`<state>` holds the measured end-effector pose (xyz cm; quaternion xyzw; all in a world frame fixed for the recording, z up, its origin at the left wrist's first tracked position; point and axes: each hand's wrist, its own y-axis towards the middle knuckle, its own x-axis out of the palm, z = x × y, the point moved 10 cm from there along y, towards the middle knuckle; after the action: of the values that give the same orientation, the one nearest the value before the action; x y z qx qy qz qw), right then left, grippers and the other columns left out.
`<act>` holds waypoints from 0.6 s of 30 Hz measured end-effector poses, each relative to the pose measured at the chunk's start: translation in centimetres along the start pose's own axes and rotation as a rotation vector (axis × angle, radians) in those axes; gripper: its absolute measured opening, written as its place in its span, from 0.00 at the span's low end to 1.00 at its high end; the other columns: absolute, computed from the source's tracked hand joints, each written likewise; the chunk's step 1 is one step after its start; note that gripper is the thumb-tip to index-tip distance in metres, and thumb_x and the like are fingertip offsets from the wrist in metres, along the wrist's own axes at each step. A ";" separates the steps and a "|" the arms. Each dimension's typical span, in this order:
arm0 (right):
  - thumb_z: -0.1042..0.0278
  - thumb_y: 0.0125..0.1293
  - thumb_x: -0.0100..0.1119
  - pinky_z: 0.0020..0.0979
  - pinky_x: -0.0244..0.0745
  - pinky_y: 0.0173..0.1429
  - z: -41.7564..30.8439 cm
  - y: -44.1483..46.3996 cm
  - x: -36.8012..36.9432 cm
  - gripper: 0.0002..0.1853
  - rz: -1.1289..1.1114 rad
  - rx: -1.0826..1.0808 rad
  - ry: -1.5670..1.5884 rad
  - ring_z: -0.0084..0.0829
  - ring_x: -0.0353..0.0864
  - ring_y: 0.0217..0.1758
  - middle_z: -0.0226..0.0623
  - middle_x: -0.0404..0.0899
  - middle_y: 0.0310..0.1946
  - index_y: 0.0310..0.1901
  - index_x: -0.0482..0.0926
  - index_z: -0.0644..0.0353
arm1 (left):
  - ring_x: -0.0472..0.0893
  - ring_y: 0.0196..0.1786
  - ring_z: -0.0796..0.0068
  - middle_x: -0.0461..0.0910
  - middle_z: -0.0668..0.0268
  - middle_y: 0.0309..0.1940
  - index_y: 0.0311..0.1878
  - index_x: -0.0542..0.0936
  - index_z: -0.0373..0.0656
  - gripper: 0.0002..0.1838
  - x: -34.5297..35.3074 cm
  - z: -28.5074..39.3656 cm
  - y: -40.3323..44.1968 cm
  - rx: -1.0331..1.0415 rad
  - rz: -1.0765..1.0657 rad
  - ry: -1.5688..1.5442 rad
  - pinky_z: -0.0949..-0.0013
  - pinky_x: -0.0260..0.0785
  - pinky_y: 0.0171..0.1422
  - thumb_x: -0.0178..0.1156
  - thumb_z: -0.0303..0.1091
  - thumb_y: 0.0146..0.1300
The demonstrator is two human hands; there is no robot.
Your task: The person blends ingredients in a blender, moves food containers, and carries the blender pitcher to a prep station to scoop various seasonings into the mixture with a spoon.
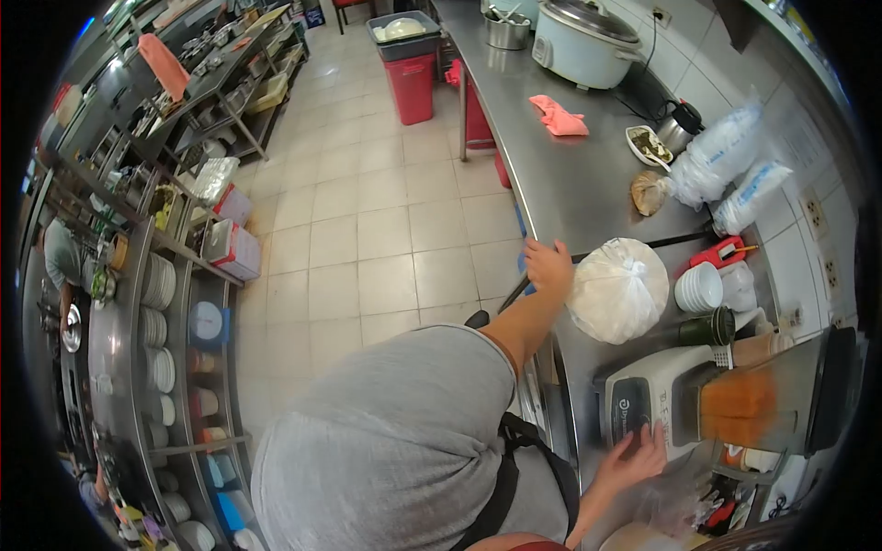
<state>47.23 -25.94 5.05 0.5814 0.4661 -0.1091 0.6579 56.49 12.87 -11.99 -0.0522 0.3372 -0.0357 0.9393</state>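
My left hand (pixel 548 264) rests at the edge of the steel counter (pixel 588 184), its fingers spread and nothing in them. Close beside it sits a tied, pale plastic bag (pixel 620 291) with whitish contents. Lower down, my right hand (pixel 640 456) is at the dark control panel of a blender base (pixel 643 404), fingers apart and fingertips at the panel. On that base stands the clear blender jar (pixel 790 399) with a dark lid. Orange contents (pixel 738 404) fill its lower part. What exactly the right fingertips press is too small to make out.
White bowls (pixel 698 287), a dark green cup (pixel 707 328) and a red device (pixel 717 254) stand behind the bag. Farther along are bagged cups (pixel 721 151), a pink cloth (pixel 558 117) and a rice cooker (pixel 586 41). Shelves of plates (pixel 159 280) line the other side; another person (pixel 62 253) works beyond.
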 end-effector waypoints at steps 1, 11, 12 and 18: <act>0.69 0.60 0.58 0.42 0.58 0.59 -0.1 0.0 -0.1 0.14 0.002 -0.007 -0.004 0.42 0.69 0.55 0.37 0.74 0.54 0.49 0.78 0.56 | 0.75 0.49 0.55 0.72 0.54 0.45 0.53 0.66 0.36 0.28 -0.1 0.0 0.1 -0.008 0.005 0.000 0.55 0.72 0.48 0.55 0.49 0.58; 0.67 0.63 0.55 0.42 0.57 0.59 -1.7 0.6 0.1 0.14 -0.104 -0.048 -0.147 0.41 0.67 0.57 0.38 0.71 0.57 0.50 0.78 0.55 | 0.77 0.44 0.59 0.72 0.56 0.42 0.54 0.66 0.35 0.28 -0.1 -0.1 0.1 0.025 0.063 0.072 0.62 0.75 0.43 0.57 0.47 0.58; 0.67 0.63 0.55 0.42 0.57 0.59 -1.7 0.6 0.1 0.14 -0.103 -0.051 -0.147 0.41 0.67 0.57 0.38 0.71 0.57 0.50 0.78 0.55 | 0.77 0.45 0.60 0.72 0.56 0.42 0.54 0.66 0.35 0.28 -0.2 0.1 0.0 0.039 0.070 0.065 0.62 0.75 0.43 0.57 0.47 0.58; 0.70 0.61 0.57 0.42 0.57 0.59 0.1 -0.1 -0.1 0.14 -0.036 -0.008 -0.012 0.42 0.68 0.57 0.39 0.72 0.56 0.50 0.78 0.58 | 0.77 0.45 0.60 0.73 0.57 0.41 0.53 0.66 0.36 0.28 0.1 0.0 -0.1 0.032 0.082 0.081 0.61 0.75 0.42 0.57 0.47 0.58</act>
<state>47.16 -26.12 5.07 0.5696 0.4729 -0.1226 0.6610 56.57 12.72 -12.00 -0.0218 0.3763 -0.0048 0.9262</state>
